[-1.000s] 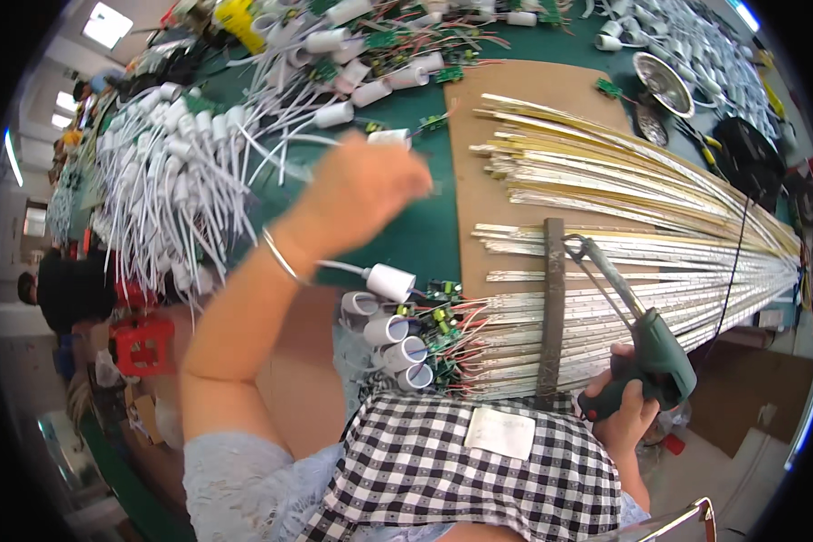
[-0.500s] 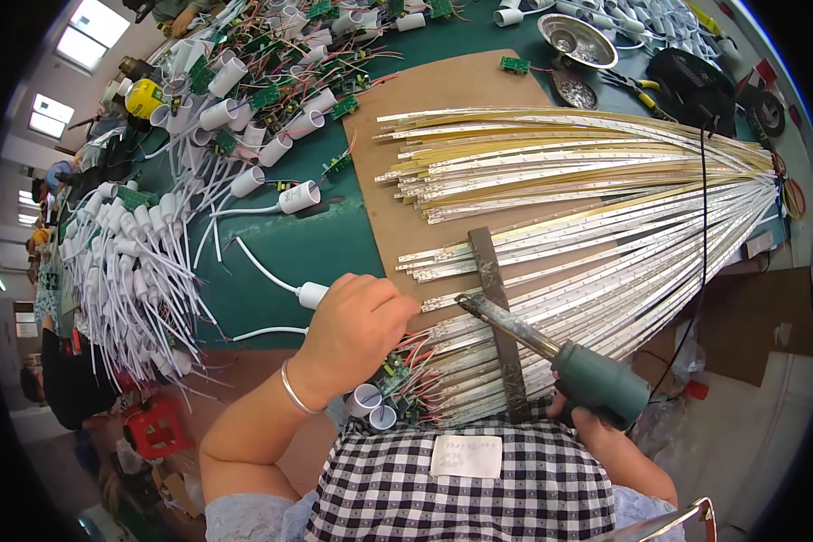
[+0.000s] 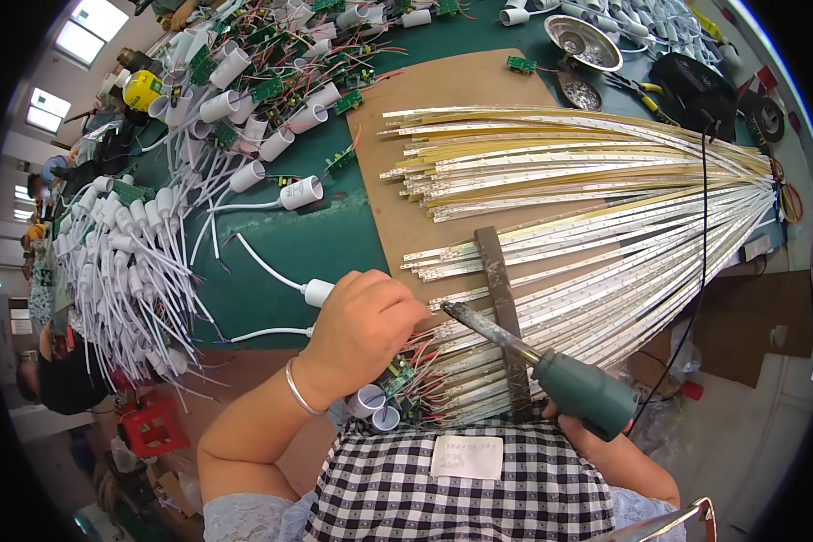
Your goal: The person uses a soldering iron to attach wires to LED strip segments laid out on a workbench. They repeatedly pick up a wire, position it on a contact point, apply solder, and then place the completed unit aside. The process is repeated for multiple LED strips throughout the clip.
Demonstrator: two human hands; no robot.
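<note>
My left hand (image 3: 363, 327) is closed in a pinch at the left end of an LED strip. What its fingertips hold is hidden. A white plastic lamp cap (image 3: 317, 292) with a white cable shows at the knuckle side of that hand. My right hand (image 3: 580, 432), partly covered by the tool, grips the green handle of a soldering iron (image 3: 587, 393). The iron's dark tip points left and sits at the strip end, close to my left fingertips. A dark metal bar (image 3: 504, 327) lies across the fanned LED strips (image 3: 551, 244). Below my left hand, circuit boards (image 3: 397, 375) with red wires join several strip ends.
Piled lamp caps with cables and boards (image 3: 235, 108) fill the table's left and far side. A brown board (image 3: 465, 81) lies under the strips. Farther right are a metal bowl (image 3: 605, 56), pliers (image 3: 646, 95) and a black power cord (image 3: 703, 208).
The soldering iron has moved left and slightly down, its tip now nearer my left fingertips and the strip end. My left hand stays pinched in nearly the same place.
</note>
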